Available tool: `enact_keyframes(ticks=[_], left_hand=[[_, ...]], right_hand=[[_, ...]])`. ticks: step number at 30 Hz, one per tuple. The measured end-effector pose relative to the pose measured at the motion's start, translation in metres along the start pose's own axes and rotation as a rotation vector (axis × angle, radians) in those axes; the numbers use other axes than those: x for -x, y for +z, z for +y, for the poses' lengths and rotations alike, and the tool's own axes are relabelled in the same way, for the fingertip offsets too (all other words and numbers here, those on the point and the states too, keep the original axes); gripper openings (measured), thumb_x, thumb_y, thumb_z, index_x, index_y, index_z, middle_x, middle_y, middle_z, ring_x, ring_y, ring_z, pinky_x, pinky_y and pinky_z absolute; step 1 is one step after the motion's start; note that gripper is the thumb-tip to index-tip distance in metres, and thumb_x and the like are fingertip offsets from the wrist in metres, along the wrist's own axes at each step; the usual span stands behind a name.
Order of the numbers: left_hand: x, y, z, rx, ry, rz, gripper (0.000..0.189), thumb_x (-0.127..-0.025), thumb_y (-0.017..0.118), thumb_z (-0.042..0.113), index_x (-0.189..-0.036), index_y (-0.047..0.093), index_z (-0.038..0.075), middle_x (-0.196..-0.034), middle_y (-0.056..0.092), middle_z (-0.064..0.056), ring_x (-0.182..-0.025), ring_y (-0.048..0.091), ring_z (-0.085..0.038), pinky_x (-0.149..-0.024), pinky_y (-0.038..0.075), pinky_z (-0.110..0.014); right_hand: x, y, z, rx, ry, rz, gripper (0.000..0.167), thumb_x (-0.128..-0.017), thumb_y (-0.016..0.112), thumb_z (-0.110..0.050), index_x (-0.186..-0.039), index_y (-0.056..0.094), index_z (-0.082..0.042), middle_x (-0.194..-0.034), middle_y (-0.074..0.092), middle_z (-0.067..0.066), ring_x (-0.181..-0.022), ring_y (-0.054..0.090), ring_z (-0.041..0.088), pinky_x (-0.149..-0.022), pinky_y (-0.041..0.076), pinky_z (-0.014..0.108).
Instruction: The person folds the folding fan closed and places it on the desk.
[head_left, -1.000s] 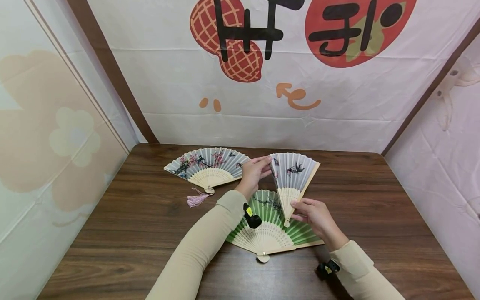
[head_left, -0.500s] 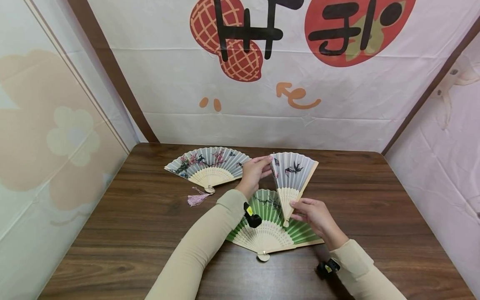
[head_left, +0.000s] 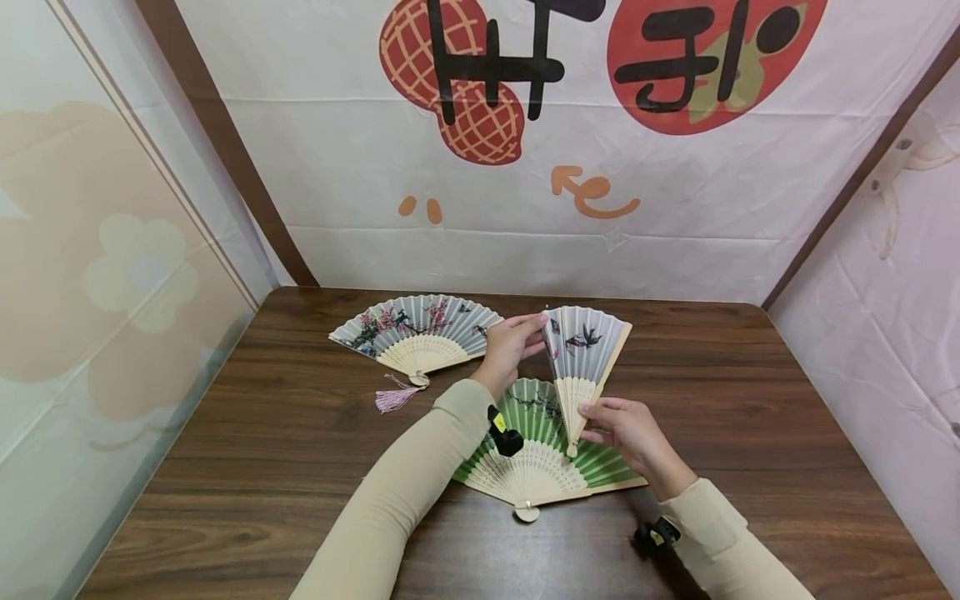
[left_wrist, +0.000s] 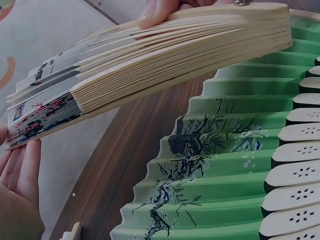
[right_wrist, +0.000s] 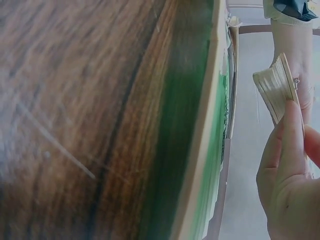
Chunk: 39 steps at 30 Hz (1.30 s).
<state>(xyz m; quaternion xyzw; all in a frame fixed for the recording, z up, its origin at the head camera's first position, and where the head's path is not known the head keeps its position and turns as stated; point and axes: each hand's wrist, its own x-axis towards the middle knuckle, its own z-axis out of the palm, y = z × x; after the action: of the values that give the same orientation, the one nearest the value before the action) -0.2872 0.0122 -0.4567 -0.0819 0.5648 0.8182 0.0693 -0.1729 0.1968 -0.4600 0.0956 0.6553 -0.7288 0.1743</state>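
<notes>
A partly folded grey folding fan (head_left: 588,346) with a swallow print is held up between both hands, over the green fan. My left hand (head_left: 510,350) pinches its upper left edge at the cloth. My right hand (head_left: 626,429) grips the pale ribs lower down, near the pivot, with thumb and fingers on the right guard. In the left wrist view the folded ribs (left_wrist: 185,65) lie stacked tight on one side and looser towards the other. Beneath, a spread green folding fan (head_left: 528,408) with a dark branch print lies on the table, partly covered by the left wrist and the held fan.
Another grey fan (head_left: 412,333) with pink blossoms lies spread at the back left, its pink tassel (head_left: 395,398) in front of it. The brown wooden table (head_left: 285,467) ends at a printed cloth wall (head_left: 480,258); more cloth hangs at both sides.
The held fan has narrowed a little: its right guard has swung slightly left along with the right hand. The left hand and both lying fans stay put.
</notes>
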Motion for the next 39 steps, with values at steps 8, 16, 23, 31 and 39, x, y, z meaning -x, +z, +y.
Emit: enact_keyframes(ticks=[8,16,23,31,39], left_hand=[[0.0005,-0.0007,-0.0017,-0.002,-0.006,-0.01,0.028,-0.09,0.075,0.015,-0.112,0.072,-0.001,-0.092,0.075,-0.004,-0.077,0.07,-0.011,-0.08,0.064,-0.032],[0.0002,-0.0001,-0.0026,-0.02,-0.011,-0.048,0.03,-0.091,0.074,0.015,-0.115,0.07,-0.001,-0.093,0.074,-0.004,-0.081,0.07,-0.012,-0.083,0.063,-0.033],[0.0,0.0004,-0.0027,-0.026,-0.023,-0.056,0.03,-0.091,0.074,0.017,-0.115,0.07,0.0,-0.092,0.073,-0.003,-0.081,0.07,-0.012,-0.084,0.063,-0.033],[-0.0006,-0.0007,-0.0031,-0.048,-0.017,-0.067,0.032,-0.09,0.076,0.021,-0.114,0.071,0.0,-0.103,0.076,-0.011,-0.086,0.073,-0.016,-0.084,0.063,-0.034],[-0.0002,-0.0004,-0.0025,-0.055,-0.022,-0.075,0.031,-0.09,0.074,0.019,-0.115,0.07,-0.001,-0.1,0.076,-0.01,-0.081,0.071,-0.014,-0.084,0.063,-0.035]], right_hand=[[-0.0002,0.0011,0.0016,0.018,-0.002,-0.01,0.018,-0.095,0.064,-0.007,-0.078,0.069,-0.011,-0.078,0.066,-0.004,-0.077,0.066,0.007,-0.078,0.063,0.024],[-0.003,0.0012,0.007,0.043,0.008,-0.009,0.019,-0.095,0.063,-0.005,-0.077,0.069,-0.01,-0.081,0.064,-0.003,-0.077,0.066,0.008,-0.077,0.063,0.024],[-0.0038,0.0011,0.0089,0.054,0.006,-0.015,0.022,-0.095,0.063,-0.005,-0.075,0.068,-0.011,-0.08,0.063,-0.003,-0.077,0.066,0.007,-0.077,0.063,0.024],[-0.0029,0.0029,0.0076,0.093,0.005,-0.021,0.021,-0.095,0.064,-0.007,-0.074,0.068,-0.01,-0.078,0.062,-0.003,-0.077,0.064,0.008,-0.076,0.063,0.023],[-0.0006,0.0055,0.0045,0.123,-0.002,-0.04,0.02,-0.095,0.065,-0.007,-0.075,0.067,-0.008,-0.079,0.063,-0.002,-0.075,0.066,0.01,-0.076,0.063,0.025]])
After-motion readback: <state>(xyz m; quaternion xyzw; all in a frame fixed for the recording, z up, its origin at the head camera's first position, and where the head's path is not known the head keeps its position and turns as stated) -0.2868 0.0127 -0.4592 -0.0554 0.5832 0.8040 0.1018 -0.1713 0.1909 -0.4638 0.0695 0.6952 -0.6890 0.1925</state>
